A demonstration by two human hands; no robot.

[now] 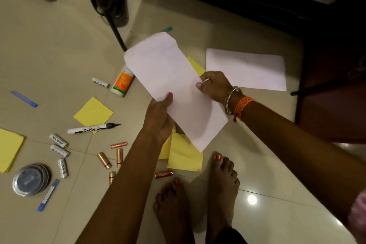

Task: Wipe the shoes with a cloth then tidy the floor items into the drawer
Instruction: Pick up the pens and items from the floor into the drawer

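Both hands hold a white envelope (pixel 172 89) above the tiled floor. My left hand (pixel 160 117) grips its lower left edge, thumb on top. My right hand (pixel 213 87) pinches its right edge. A second white envelope (pixel 247 69) lies flat on the floor to the right. Yellow paper sheets (pixel 93 112) (pixel 186 156) (pixel 10 148) lie around. Several batteries, copper (pixel 104 160) and white (pixel 59 140), are scattered at lower left beside a black marker (pixel 93 128). An orange-and-white tube (pixel 122 82) lies left of the held envelope.
A round metal tin (pixel 30 179) and a blue-capped pen (pixel 48 195) sit at the lower left; a blue strip (pixel 23 98) lies farther left. My bare feet (pixel 198 190) stand at the bottom centre. Dark shoes (pixel 116 6) and a stand's leg (pixel 116 31) are behind; dark furniture (pixel 326 65) stands on the right.
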